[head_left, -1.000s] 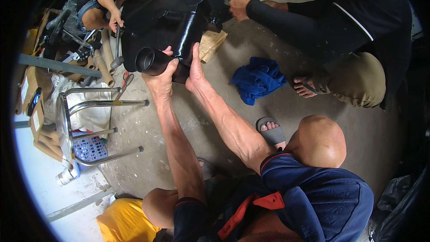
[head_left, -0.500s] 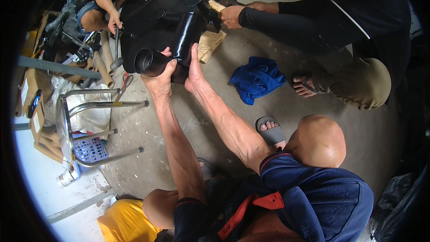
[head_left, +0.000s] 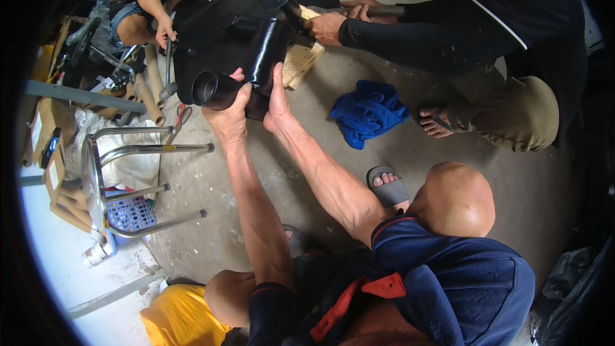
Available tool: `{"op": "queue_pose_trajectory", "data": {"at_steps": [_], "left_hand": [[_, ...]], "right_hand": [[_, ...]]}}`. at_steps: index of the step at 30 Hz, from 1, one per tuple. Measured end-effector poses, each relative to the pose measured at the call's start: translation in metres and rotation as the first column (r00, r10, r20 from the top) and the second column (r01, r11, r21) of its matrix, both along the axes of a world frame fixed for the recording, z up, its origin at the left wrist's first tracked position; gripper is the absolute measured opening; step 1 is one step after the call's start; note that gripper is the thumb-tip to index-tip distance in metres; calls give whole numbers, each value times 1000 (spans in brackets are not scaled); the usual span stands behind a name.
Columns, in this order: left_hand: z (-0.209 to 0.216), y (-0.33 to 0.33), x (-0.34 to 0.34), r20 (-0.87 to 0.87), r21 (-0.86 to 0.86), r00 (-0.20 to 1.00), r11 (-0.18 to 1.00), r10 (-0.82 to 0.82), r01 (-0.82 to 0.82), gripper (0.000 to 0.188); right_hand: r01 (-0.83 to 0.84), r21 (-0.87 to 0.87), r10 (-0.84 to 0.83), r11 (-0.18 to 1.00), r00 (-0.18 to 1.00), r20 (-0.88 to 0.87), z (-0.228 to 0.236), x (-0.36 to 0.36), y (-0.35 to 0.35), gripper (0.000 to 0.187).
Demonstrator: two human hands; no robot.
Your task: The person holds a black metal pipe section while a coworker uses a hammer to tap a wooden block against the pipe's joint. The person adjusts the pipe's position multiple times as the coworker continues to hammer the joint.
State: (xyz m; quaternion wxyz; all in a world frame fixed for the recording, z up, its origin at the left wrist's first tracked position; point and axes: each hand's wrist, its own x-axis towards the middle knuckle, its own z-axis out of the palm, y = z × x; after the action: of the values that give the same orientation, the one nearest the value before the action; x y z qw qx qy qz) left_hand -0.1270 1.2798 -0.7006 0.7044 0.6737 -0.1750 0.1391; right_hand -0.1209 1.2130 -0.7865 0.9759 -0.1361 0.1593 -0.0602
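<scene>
My left hand is wrapped round a short black pipe with a round open mouth. Beside it, my right hand grips the same black pipe fitting, fingers mostly hidden behind it. From there a longer glossy black pipe runs away from me over a large black panel; whether they are joined I cannot tell. At the pipe's far end, a co-worker's hand holds a piece of wood, while their other hand grips a grey bar or handle.
A second co-worker's hand holds a hammer-like tool at the panel's left. Wooden blocks and a blue cloth lie on the floor. An overturned metal stool, cardboard tubes and red-handled scissors are left.
The right co-worker's near hand has shifted slightly left, and a grey bar or handle now shows in their other hand. My own hands and the pipe have stayed nearly still.
</scene>
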Motion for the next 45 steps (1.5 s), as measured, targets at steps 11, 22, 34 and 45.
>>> {"op": "queue_pose_trajectory", "data": {"at_steps": [11, 22, 34, 45], "left_hand": [[5, -12, -7, 64, 98, 964, 959, 259, -264, 23], [6, -11, -7, 26, 73, 971, 968, 240, -241, 23], [8, -14, -7, 61, 72, 972, 970, 226, -230, 21], [10, 0, -11, 54, 32, 977, 978, 205, -207, 19]], "right_hand": [[34, 44, -34, 998, 999, 1, -6, 11, 5, 87], [19, 35, -17, 999, 998, -67, 1, 7, 4, 91], [41, 17, -39, 999, 996, -86, -4, 12, 4, 92], [61, -31, -62, 998, 997, -34, 0, 2, 17, 106]]}}
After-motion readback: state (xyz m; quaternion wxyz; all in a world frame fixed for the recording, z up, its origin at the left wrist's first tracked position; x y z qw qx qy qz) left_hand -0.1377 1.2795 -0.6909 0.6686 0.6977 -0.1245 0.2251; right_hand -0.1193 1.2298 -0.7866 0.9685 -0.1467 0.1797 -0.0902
